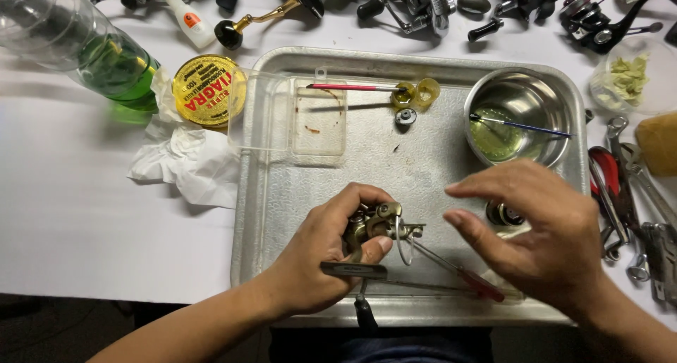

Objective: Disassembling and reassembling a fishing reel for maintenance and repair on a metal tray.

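Observation:
My left hand [326,253] grips a small metal fishing-reel part [377,224] with a wire bail loop, held over the front of a metal tray [282,194]. My right hand [541,229] hovers beside it to the right, fingers spread, holding nothing. A red-handled screwdriver [462,273] lies on the tray between the hands, its tip near the reel part. A dark flat tool [352,269] lies under my left thumb. A small round bearing-like part [502,213] is half hidden behind my right hand.
A steel bowl [520,98] with greenish liquid and a thin brush sits at the tray's back right. A clear plastic box [293,116], red-handled brush [349,87], yellow rings [416,93], round yellow tin [205,89], crumpled tissue [187,158], green bottle [106,63], wrenches [627,186] and reels [423,7] surround it.

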